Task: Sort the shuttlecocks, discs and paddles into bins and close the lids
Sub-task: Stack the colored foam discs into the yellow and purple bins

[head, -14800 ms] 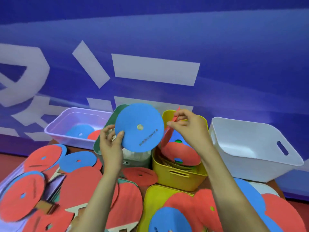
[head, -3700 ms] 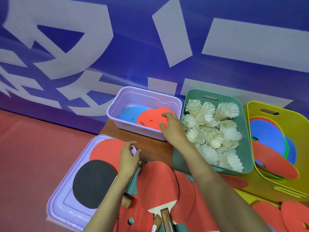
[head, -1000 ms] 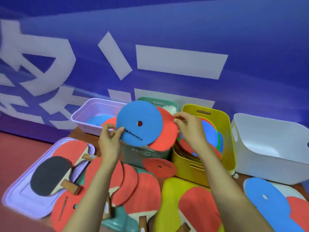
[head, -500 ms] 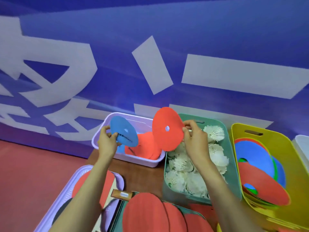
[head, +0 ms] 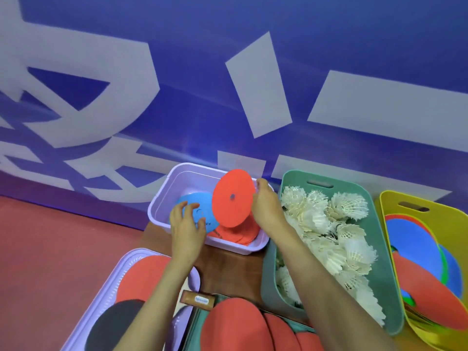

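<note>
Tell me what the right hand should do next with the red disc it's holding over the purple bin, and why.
Probably lower the red disc flat into the purple bin and let go. The right hand pinches its edge, tilted above the bin, where other red discs and a blue disc already lie; the left hand hovers over the blue one.

The red disc (head: 233,198) hides most fingers of the right hand (head: 266,209) and part of the lilac bin (head: 192,178). The left hand (head: 186,229) covers an edge of the blue disc (head: 202,211), whose print is blurred. The right forearm (head: 316,274) hides some shuttlecocks (head: 329,224). The right edge cuts off the yellow bin (head: 395,198). The bottom edge cuts off the black paddle (head: 109,325) and red paddles (head: 233,325). The handle label (head: 201,298) is too small to read.
</note>
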Motion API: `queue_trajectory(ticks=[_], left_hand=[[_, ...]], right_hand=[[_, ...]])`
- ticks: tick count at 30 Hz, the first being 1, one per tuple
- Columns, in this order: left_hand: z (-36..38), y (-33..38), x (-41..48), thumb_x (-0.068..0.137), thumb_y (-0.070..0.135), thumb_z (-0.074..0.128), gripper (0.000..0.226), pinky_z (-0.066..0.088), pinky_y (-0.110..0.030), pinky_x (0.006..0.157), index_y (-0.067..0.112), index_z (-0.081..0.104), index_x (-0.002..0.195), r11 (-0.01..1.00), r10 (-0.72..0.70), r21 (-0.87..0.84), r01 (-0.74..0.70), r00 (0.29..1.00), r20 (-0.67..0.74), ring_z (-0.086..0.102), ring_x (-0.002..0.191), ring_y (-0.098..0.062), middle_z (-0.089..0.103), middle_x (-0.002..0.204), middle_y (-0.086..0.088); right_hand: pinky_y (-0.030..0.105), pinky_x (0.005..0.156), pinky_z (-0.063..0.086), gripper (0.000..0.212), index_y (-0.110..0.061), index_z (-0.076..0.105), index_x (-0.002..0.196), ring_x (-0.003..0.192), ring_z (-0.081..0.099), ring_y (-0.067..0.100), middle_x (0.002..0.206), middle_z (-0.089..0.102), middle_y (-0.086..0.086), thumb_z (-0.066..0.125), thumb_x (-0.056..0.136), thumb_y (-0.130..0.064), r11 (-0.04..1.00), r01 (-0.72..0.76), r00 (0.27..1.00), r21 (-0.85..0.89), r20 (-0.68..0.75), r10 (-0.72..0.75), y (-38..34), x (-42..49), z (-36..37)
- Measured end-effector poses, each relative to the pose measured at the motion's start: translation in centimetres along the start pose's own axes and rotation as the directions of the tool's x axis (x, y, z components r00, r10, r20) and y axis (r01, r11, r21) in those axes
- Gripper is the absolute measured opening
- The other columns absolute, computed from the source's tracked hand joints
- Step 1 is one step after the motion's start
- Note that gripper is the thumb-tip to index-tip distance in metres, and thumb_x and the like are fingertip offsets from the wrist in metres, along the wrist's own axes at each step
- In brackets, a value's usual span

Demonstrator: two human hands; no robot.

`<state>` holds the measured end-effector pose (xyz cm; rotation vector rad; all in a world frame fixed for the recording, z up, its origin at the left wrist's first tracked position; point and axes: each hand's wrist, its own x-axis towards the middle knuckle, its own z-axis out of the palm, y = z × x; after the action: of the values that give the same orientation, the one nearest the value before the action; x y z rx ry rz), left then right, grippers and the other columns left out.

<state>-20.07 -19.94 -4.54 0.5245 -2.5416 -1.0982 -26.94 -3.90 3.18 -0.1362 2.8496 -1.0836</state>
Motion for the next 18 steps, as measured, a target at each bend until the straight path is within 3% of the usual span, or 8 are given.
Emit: queue_trajectory(ticks=[3, 6, 10, 18], left_hand=[[0.4, 0.4, -1.0, 0.08, -0.003, 0.063, 0.033, 0.025, -0.038, 0.105, 0.001, 0.06, 0.112, 0.999, 0.04, 0.017, -0.041, 0.999, 0.014, 0.039, 0.123, -0.038, 0.048, 0.124, -0.022], [0.8, 1.1, -2.2, 0.077, -0.003, 0.065, 0.031, 0.025, -0.032, 0.101, 0.003, 0.062, 0.108, 0.996, 0.086, 0.032, -0.087, 0.996, 0.038, 0.043, 0.121, -0.036, 0.053, 0.12, -0.019], [1.3, 3.0, -4.5, 0.078, 0.003, 0.062, 0.027, 0.028, -0.03, 0.098, 0.007, 0.063, 0.105, 0.992, 0.125, 0.013, -0.126, 0.99, 0.068, 0.049, 0.115, -0.034, 0.059, 0.113, -0.014], [3.1, 11.4, -12.4, 0.079, 0.018, 0.049, 0.03, 0.031, -0.027, 0.094, 0.011, 0.064, 0.104, 0.956, 0.293, -0.018, -0.292, 0.956, 0.036, 0.052, 0.106, -0.029, 0.059, 0.109, -0.008]], right_hand=[[0.038, 0.105, 0.028, 0.057, -0.002, 0.024, 0.143, 0.132, 0.031, 0.034, 0.144, 0.032, 0.018, 0.034, 0.088, 0.009, 0.988, 0.011, 0.999, -0.154, 0.043, -0.004, 0.3, -0.3, 0.5], [0.031, 0.104, 0.026, 0.052, -0.006, 0.034, 0.14, 0.131, 0.033, 0.029, 0.142, 0.036, 0.015, 0.04, 0.09, 0.004, 0.974, 0.104, 0.994, -0.201, 0.062, -0.093, 1.4, -1.8, -0.1], [0.028, 0.102, 0.03, 0.039, -0.009, 0.047, 0.133, 0.124, 0.043, 0.025, 0.135, 0.046, 0.01, 0.049, 0.093, -0.009, 0.979, 0.192, 0.98, -0.072, 0.072, -0.187, 2.7, -4.8, -2.6], [0.023, 0.097, 0.032, 0.026, -0.01, 0.06, 0.118, 0.113, 0.049, 0.02, 0.119, 0.058, 0.005, 0.051, 0.093, -0.011, 0.93, 0.366, 0.927, -0.037, -0.081, -0.367, 8.9, -13.1, -9.4]])
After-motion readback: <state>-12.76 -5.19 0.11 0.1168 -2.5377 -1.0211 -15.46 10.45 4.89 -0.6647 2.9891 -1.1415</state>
